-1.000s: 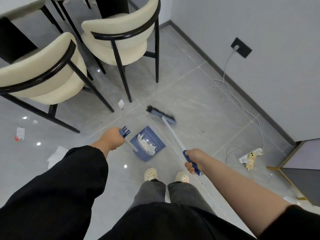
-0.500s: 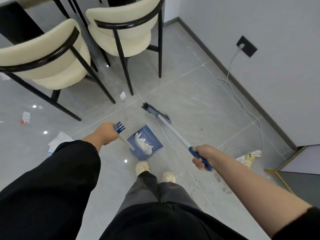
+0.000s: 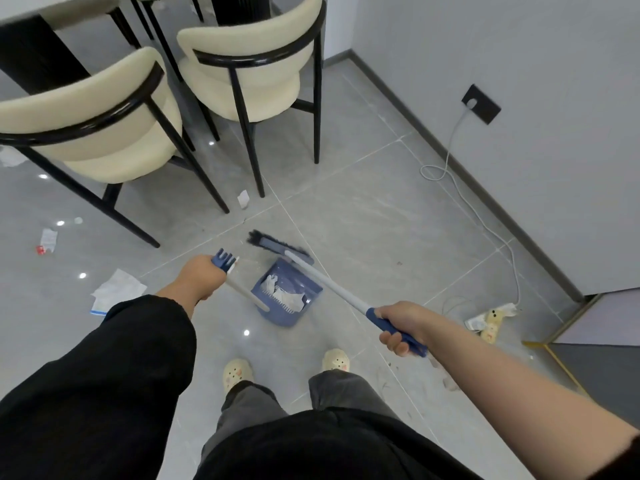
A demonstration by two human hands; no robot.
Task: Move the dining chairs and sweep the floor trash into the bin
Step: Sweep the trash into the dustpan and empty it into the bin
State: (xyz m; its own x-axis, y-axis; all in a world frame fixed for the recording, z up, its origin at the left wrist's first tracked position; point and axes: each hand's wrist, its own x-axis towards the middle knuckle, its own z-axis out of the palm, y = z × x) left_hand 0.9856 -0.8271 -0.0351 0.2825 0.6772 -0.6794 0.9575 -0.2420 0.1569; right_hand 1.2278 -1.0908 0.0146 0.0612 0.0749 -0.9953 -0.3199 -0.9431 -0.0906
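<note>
Head view, looking down: a person sweeps a grey tiled floor, the left hand [image 3: 199, 278] wrapped round the top of the long handle of a blue dustpan [image 3: 282, 318], the right hand [image 3: 401, 323] closed round the blue grip of a broom [image 3: 329, 287]. The dustpan sits on the tiles just ahead of the slippers [image 3: 237, 374], with crumpled white paper [image 3: 284, 296] already in it. The broom head [image 3: 277, 245] lies at the dustpan's far lip, touching it or nearly so. A small paper scrap [image 3: 243, 199] lies beyond the dustpan, beside a leg of the farther chair [image 3: 252, 64]. A larger sheet [image 3: 117, 289] lies left of the dustpan and a wrapper [image 3: 46, 239] farther left. The nearer chair [image 3: 104, 133] stands beyond the dustpan and to its left. The bin is not in view.

The step in hand appears to be drawing litter into the dustpan. Done well, the left hand presses the dustpan's lip flat to the tile so nothing slips beneath, while the right pulls the bristles toward its mouth in short, low strokes rather than flicks. Light paper may flutter, so a slow pull suits. The scrap by the chair leg looks the closest next target. Both chairs probably need shifting aside first, so the broom can reach past their legs.
</note>
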